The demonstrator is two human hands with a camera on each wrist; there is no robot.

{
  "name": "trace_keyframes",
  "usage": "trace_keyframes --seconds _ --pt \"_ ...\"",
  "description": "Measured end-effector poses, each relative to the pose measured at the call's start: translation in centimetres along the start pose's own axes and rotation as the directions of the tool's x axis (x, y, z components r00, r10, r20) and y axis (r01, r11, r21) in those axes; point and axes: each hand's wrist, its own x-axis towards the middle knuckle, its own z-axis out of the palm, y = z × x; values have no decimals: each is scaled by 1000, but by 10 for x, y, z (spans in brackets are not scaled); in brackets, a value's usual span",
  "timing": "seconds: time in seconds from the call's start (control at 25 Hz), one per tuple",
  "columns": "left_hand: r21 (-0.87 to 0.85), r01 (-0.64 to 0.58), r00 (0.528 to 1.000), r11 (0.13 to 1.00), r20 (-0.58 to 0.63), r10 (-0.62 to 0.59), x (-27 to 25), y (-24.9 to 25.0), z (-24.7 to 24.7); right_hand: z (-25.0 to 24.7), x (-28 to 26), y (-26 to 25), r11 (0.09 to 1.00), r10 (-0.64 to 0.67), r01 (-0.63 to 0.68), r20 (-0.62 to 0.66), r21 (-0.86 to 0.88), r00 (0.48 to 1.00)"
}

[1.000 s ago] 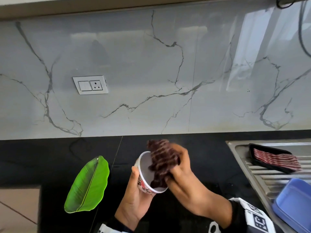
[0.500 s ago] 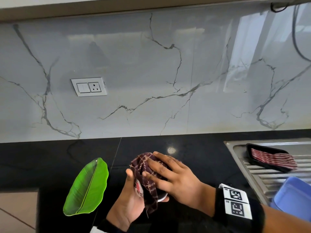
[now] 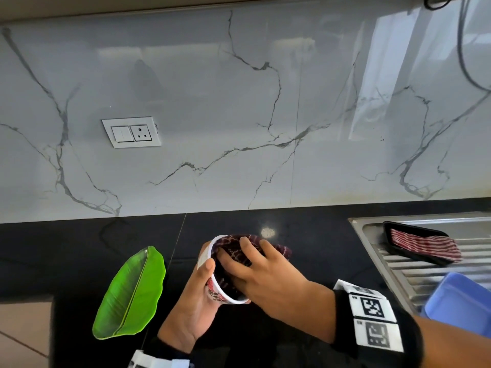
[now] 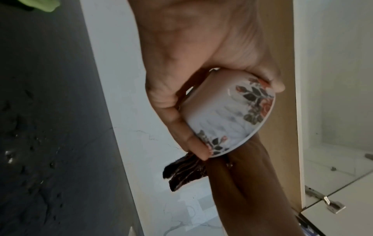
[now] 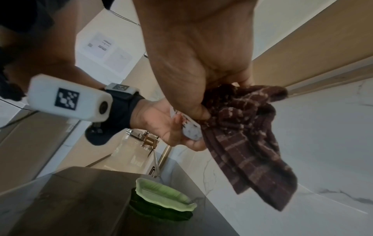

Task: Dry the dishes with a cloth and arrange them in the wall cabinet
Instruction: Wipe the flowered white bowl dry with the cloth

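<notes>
My left hand (image 3: pixel 199 288) grips a small white bowl with a red flower print (image 3: pixel 215 291), tilted with its mouth toward the right, above the black counter. In the left wrist view its fingers curl round the bowl's outside (image 4: pixel 228 111). My right hand (image 3: pixel 255 272) holds a dark brown checked cloth (image 3: pixel 233 243) and pushes it inside the bowl. In the right wrist view the cloth (image 5: pixel 242 135) hangs down from the thumb and fingers, past the bowl (image 5: pixel 191 131). A green leaf-shaped plate (image 3: pixel 130 293) lies on the counter to the left.
A steel drainboard (image 3: pixel 414 277) is at the right. It carries a black tray (image 3: pixel 390 229) with a red striped cloth (image 3: pixel 425 244) and a blue container (image 3: pixel 459 301). A wall socket (image 3: pixel 131 132) sits on the marble backsplash. An open white cabinet (image 4: pixel 333 95) shows in the left wrist view.
The cloth went from bunched above the bowl, to draped over its outside, to inside it now. The right hand has turned and pushed in, and the bowl's white rim shows again.
</notes>
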Motion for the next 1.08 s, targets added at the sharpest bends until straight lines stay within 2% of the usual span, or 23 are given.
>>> trace_keyframes --seconds 0.12,0.2,0.24,0.36,0.52,0.56,0.64,0.76,0.84,0.92,1.0,1.08 --pt "91 -47 999 995 26 45 6 6 -4 2 1 -6 996 75 -75 -2 42 997" --pt "242 -149 988 959 70 136 7 8 -10 3 2 -5 986 91 -89 -4 144 996" --pt "351 -217 976 911 104 192 8 9 -13 4 2 -2 969 81 -78 -4 235 997" --pt "563 -355 935 746 195 298 11 13 -13 9 -2 9 846 22 -26 13 532 1000" --pt "629 -465 881 623 263 393 19 20 -1 17 -2 15 676 10 -96 120 731 993" --pt "637 -496 863 590 291 412 23 23 1 17 -1 14 611 27 -116 126 783 992" --pt "658 -530 842 535 333 424 29 28 6 18 0 10 420 86 -114 86 901 993" --pt "662 -558 825 500 372 426 36 29 10 15 1 8 143 153 -128 106 981 982" --pt "631 -563 824 533 381 419 41 25 8 12 0 9 0 183 -149 147 989 972" --pt "593 -546 838 592 371 401 44 18 1 9 -2 12 -159 159 -177 203 971 966" --pt "573 -488 872 658 337 354 44 8 -10 5 -6 13 -395 82 -192 243 898 967" --pt "542 -439 897 716 311 314 41 -1 -17 8 -11 11 -636 51 -168 258 753 965"
